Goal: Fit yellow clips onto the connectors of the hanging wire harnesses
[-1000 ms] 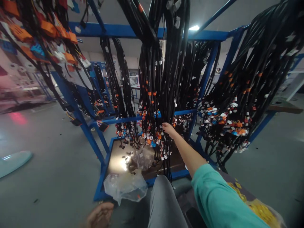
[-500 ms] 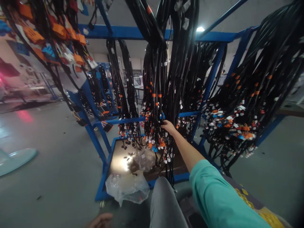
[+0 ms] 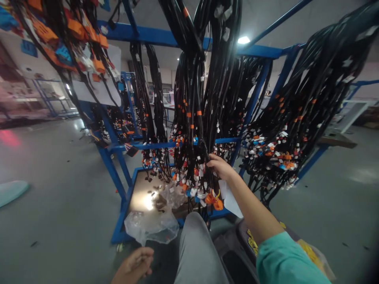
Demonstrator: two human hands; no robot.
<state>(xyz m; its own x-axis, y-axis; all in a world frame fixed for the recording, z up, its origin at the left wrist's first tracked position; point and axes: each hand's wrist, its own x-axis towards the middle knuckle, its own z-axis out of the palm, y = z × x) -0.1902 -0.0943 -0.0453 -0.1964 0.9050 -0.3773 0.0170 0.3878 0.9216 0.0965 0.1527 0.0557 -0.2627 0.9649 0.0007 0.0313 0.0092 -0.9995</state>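
Note:
My right hand (image 3: 221,167) reaches forward to a black wire harness (image 3: 203,152) hanging from a blue rack. Its fingers are closed on the harness's edge; the fingertips are partly hidden among the cables. Below it dangle white, blue and red connectors, with a cluster of orange connectors (image 3: 214,200) lowest. A white sheet (image 3: 232,199) hangs just under my right wrist. Low in the view, left of my grey-clad knee (image 3: 195,244), my left hand (image 3: 134,265) is loosely half-curled, with nothing seen in it.
The blue rack frame (image 3: 166,36) carries more harnesses (image 3: 275,118) right and left. On its base panel (image 3: 139,193) lie loose dark bits and a clear plastic bag (image 3: 152,227). Beside my right knee is a dark container (image 3: 239,252) with yellow pieces.
My right hand has moved slightly right and down, drawing the harness along. Orange connectors and the white sheet now show below it. My left hand has risen further into view.

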